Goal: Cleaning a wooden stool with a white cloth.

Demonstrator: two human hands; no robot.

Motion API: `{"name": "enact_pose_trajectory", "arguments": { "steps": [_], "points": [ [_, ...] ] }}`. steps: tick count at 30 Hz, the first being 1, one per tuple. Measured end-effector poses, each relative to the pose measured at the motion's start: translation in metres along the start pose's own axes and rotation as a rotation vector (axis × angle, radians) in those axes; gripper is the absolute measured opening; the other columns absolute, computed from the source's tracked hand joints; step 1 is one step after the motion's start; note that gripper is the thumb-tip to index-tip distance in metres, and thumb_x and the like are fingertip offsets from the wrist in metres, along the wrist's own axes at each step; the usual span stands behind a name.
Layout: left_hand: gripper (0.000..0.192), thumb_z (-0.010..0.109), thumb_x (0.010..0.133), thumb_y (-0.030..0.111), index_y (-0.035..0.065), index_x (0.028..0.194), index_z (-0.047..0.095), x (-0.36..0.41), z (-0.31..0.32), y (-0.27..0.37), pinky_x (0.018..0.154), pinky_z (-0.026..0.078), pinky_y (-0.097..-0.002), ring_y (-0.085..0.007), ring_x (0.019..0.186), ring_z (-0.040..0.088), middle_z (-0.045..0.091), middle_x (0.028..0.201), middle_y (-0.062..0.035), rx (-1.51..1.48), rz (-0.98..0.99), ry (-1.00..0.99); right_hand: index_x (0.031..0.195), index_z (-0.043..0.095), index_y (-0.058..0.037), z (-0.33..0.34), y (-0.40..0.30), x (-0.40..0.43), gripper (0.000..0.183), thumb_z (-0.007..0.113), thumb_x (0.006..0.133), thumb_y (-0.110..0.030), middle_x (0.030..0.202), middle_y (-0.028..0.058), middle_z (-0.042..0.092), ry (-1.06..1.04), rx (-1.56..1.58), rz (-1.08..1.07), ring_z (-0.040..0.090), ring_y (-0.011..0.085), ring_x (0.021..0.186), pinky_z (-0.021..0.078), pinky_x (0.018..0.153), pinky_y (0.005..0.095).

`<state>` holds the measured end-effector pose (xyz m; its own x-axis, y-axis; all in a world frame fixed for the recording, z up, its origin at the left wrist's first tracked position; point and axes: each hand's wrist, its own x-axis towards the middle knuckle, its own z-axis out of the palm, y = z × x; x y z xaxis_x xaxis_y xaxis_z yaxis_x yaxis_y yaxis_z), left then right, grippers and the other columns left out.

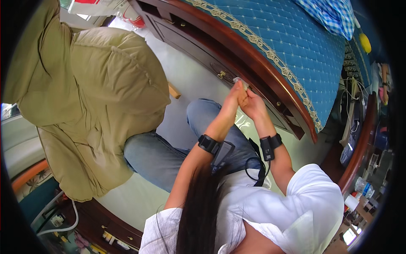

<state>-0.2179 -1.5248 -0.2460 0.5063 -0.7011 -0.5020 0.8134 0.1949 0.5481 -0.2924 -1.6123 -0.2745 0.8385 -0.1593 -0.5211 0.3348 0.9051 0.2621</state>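
Observation:
My left hand point(236, 96) and my right hand point(254, 104) meet in front of the dark wooden cabinet point(190, 60), close to its brass handle point(221, 74). A crumpled white tissue or cloth point(241, 82) shows at the fingertips of my left hand. My right hand presses close beside it with fingers bent, and its grip is partly hidden. Both wrists wear black straps with small devices. Below my arms are my bent knees in blue jeans point(203, 117).
Blue quilted cloth point(282, 41) with a lace border covers the cabinet top, with blue checked fabric point(333, 16) on it. A large olive padded covering point(120, 79) bulges at my left, against my leg. Right lie cables, a bottle point(364, 188) and clutter; a drawer unit point(114, 219) stands lower left.

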Motion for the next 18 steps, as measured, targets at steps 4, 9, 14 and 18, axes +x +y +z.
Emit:
{"name": "enact_pose_trajectory", "arguments": {
  "steps": [4, 9, 14, 18],
  "points": [
    [0.038, 0.039, 0.098, 0.029, 0.0036, 0.124, 0.048, 0.009, 0.001, -0.003, 0.099, 0.035, -0.0275, -0.0135, 0.115, 0.049, 0.055, 0.121, -0.0033, 0.071, -0.092, 0.045, 0.126, 0.045, 0.0051, -0.020, -0.011, 0.017, 0.038, 0.028, 0.099, -0.015, 0.122, 0.0162, 0.058, 0.082, -0.212, -0.070, 0.058, 0.0256, 0.110, 0.0451, 0.097, 0.0342],
    [0.031, 0.041, 0.097, 0.039, 0.0126, 0.105, 0.055, 0.097, -0.108, -0.067, 0.079, 0.042, -0.0278, -0.0124, 0.085, 0.054, 0.059, 0.092, -0.0008, 0.216, -0.119, 0.158, 0.121, 0.050, 0.0002, -0.073, 0.002, 0.103, 0.035, 0.032, 0.098, -0.018, 0.120, 0.0147, 0.058, 0.581, -0.476, -0.250, 0.055, 0.0271, 0.112, 0.0408, 0.099, 0.0378],
    [0.042, 0.034, 0.098, 0.033, 0.0019, 0.112, 0.059, 0.122, -0.103, -0.036, 0.081, 0.047, -0.0353, -0.0218, 0.093, 0.060, 0.063, 0.103, -0.0117, 0.370, -0.192, 0.299, 0.115, 0.055, 0.0038, -0.106, -0.023, 0.150, 0.042, 0.024, 0.097, -0.018, 0.111, 0.0172, 0.063, 0.442, -0.230, -0.106, 0.062, 0.0282, 0.102, 0.0459, 0.095, 0.0380],
    [0.039, 0.039, 0.099, 0.032, 0.0030, 0.116, 0.058, 0.120, -0.114, -0.009, 0.081, 0.046, -0.0308, -0.0175, 0.094, 0.058, 0.063, 0.104, -0.0083, 0.283, -0.152, 0.340, 0.119, 0.055, -0.0004, -0.108, -0.002, 0.171, 0.039, 0.027, 0.095, -0.016, 0.117, 0.0128, 0.062, 0.369, -0.310, -0.073, 0.056, 0.0232, 0.112, 0.0414, 0.099, 0.0359]
  ]
}}
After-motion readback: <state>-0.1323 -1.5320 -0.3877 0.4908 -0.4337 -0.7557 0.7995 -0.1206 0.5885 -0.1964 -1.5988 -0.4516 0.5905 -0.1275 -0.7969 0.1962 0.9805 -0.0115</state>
